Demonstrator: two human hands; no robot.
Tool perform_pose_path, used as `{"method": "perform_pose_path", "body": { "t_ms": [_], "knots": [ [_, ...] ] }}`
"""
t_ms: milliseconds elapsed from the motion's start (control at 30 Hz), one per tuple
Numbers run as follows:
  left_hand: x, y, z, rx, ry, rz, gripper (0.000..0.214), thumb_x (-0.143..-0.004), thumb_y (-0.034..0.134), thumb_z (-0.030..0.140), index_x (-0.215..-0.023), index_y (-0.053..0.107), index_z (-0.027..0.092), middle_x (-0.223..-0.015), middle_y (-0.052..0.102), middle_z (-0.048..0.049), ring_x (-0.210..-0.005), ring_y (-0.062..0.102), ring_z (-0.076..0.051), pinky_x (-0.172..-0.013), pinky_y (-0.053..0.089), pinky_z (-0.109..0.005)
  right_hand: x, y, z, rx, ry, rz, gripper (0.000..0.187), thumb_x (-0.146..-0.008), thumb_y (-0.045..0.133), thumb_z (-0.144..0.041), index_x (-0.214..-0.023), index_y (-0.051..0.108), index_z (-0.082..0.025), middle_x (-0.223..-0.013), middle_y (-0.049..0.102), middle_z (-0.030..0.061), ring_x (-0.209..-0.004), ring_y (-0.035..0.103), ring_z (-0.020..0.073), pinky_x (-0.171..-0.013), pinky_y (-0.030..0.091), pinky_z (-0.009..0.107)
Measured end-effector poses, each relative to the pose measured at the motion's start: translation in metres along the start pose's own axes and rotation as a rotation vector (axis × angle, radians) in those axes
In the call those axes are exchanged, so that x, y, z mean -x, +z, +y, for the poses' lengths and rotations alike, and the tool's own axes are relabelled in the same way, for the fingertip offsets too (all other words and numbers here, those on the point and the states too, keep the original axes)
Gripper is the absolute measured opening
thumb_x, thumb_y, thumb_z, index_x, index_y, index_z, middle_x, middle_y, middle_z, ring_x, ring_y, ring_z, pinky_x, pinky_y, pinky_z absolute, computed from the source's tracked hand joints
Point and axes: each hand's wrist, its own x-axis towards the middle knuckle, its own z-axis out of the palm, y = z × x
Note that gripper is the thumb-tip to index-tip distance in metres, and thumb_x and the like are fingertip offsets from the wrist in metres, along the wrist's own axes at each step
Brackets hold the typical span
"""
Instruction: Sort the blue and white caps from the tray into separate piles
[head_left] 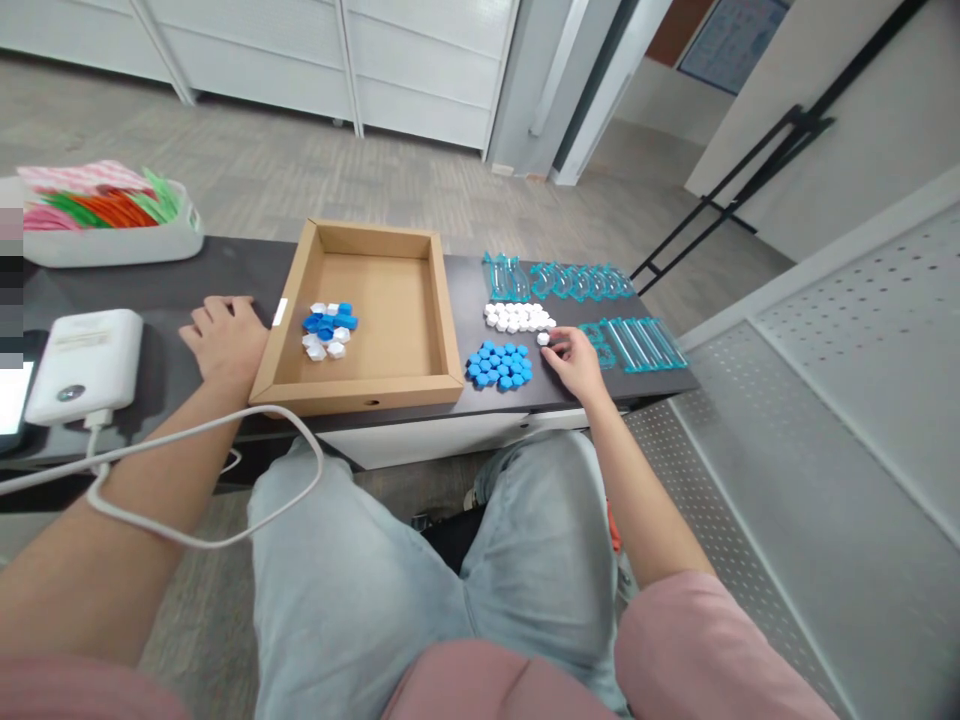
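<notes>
My right hand (pixel 576 360) rests on the dark table, fingers curled, its fingertips at a single white cap (pixel 543 339) beside the row of white caps (pixel 517 317). A cluster of blue caps (pixel 500 365) lies just left of that hand. Clear teal tubes (pixel 637 343) lie right of the hand, and more teal tubes (pixel 559 280) lie behind. My left hand (pixel 223 337) lies flat on the table, fingers stretched out, against the left wall of a cardboard tray (pixel 442 320). Inside the tray sits a small pile of blue and white caps (pixel 328 329).
A white power bank (pixel 86 365) with a white cable (pixel 225 420) over my left forearm lies at the left. A white bin (pixel 112 240) of coloured strips stands at the far left. The dark table (pixel 187 270) ends right of the tubes, beside a perforated grey panel (pixel 825 420).
</notes>
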Motion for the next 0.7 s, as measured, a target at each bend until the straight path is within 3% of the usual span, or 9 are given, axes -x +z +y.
{"method": "perform_pose_path", "body": {
  "t_ms": [167,300,400,600,700],
  "knots": [
    [-0.001,-0.002,0.001,-0.018,-0.035,-0.017,0.075,-0.111,0.022,0.033,-0.167,0.061,0.002,-0.179,0.049,-0.0392,-0.164,0.045,-0.055,-0.133,0.036,-0.072,0.005,0.007,0.004,0.003,-0.044,0.028,0.032,-0.096,0.078,-0.037,-0.124,0.074,-0.024,-0.136,0.075,0.0149,-0.095,0.081,0.0256,-0.082,0.068,0.043],
    [-0.001,-0.002,0.001,-0.030,-0.033,0.001,0.066,-0.113,0.027,0.033,-0.162,0.064,0.008,-0.175,0.053,-0.0373,-0.161,0.048,-0.053,-0.130,0.039,-0.073,0.008,0.003,0.000,0.057,-0.092,-0.023,0.019,-0.099,0.075,-0.035,-0.114,0.076,-0.025,-0.123,0.075,0.0126,-0.095,0.077,0.0280,-0.086,0.068,0.046],
    [-0.001,-0.002,0.001,-0.048,-0.032,0.003,0.067,-0.114,0.025,0.032,-0.161,0.064,0.006,-0.174,0.053,-0.0379,-0.160,0.049,-0.053,-0.129,0.039,-0.072,0.009,0.003,-0.004,0.078,-0.107,-0.025,0.014,-0.099,0.074,-0.035,-0.110,0.077,-0.026,-0.114,0.076,0.0104,-0.091,0.074,0.0277,-0.091,0.067,0.048],
    [0.001,-0.006,0.000,-0.016,-0.009,-0.034,0.067,-0.116,0.026,0.034,-0.166,0.061,0.006,-0.175,0.052,-0.0357,-0.160,0.046,-0.049,-0.129,0.035,-0.066,0.012,0.001,-0.008,0.001,-0.114,0.026,0.018,-0.098,0.074,-0.045,-0.104,0.077,-0.028,-0.101,0.079,0.0083,-0.083,0.071,0.0280,-0.081,0.064,0.047],
    [0.004,-0.007,0.001,0.012,0.006,-0.043,0.068,-0.117,0.028,0.034,-0.168,0.059,0.001,-0.176,0.050,-0.0375,-0.159,0.045,-0.047,-0.128,0.033,-0.064,0.009,0.001,-0.027,-0.091,-0.110,0.084,0.023,-0.101,0.073,-0.050,-0.106,0.076,-0.029,-0.101,0.081,0.0079,-0.086,0.072,0.0285,-0.078,0.062,0.045]
  ]
}}
